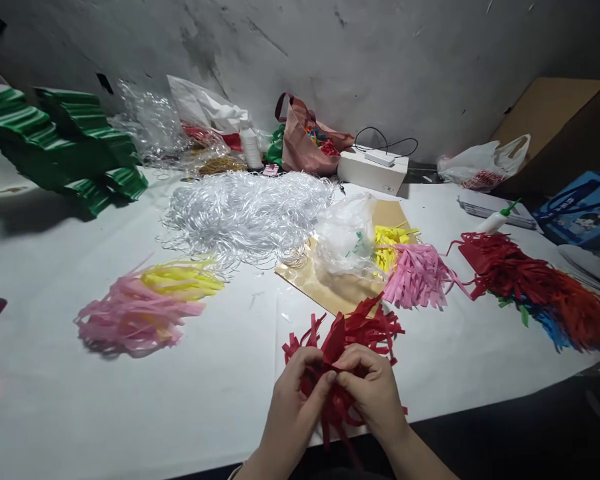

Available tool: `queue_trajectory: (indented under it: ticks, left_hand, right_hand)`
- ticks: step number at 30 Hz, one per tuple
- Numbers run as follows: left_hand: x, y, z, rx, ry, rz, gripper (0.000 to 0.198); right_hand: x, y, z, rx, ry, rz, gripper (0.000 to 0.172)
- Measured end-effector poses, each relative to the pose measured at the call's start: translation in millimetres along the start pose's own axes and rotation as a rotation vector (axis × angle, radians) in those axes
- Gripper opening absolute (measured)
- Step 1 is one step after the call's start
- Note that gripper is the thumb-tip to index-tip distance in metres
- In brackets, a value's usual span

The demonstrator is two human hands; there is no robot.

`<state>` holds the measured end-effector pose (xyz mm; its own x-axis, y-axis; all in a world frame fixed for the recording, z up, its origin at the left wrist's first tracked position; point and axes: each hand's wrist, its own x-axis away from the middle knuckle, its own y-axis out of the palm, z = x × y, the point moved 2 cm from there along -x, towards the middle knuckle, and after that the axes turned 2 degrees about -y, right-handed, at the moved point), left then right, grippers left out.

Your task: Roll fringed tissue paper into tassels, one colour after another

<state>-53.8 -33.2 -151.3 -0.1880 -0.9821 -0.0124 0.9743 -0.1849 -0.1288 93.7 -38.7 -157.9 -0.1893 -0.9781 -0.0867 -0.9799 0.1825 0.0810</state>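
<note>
A red fringed paper tassel (334, 340) is pinched between both hands at the table's front edge, its cut strips fanning out beyond and below the fingers. My left hand (300, 387) is closed, thumb and index finger pressing the paper's uncut band. Close beside it, my right hand (373, 383) grips the same band, fingertips meeting those of the left. Behind the hands lies a brown sheet (315, 283) bearing a crumpled clear plastic bag (347, 233). A pink tassel (417, 277) and a yellow tassel (391, 247) lie to the right of it.
White paper covers the table (220, 387). Silvery cord (245, 217) is heaped at the centre. Pink and yellow strips (140, 310) lie left; dark red and orange tassels (535, 287) lie right, near a green-tipped glue bottle (497, 219). Green folded paper (65, 147) stands back left, a white box (373, 170) by the wall.
</note>
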Motion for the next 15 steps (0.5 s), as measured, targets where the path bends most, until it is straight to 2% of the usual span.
queue_trajectory:
  ticks: [3,6,9,12,15]
  left_hand:
    - [-6,-3.8,-5,0.019,0.004,-0.032,0.018]
    - [-8,-8.0,-8,0.022,-0.050,-0.041,0.023]
    - [-9,-11.3,-10,0.041,-0.109,-0.049,0.024]
    - [-9,-14.1,-12,0.071,-0.148,-0.053,0.023]
    - [-9,-15.8,-14,0.117,-0.186,-0.035,0.022]
  right_hand:
    - [-4,1,3,-0.045,0.120,-0.056,0.017]
    - [-8,-2,1,-0.060,0.239,-0.188,0.016]
    - [-12,-5,-1,-0.074,0.305,-0.257,0.021]
    - [-14,-8,-1,-0.078,0.337,-0.269,0.027]
    - [-15,-8,-6,-0.016,0.276,-0.260,0.026]
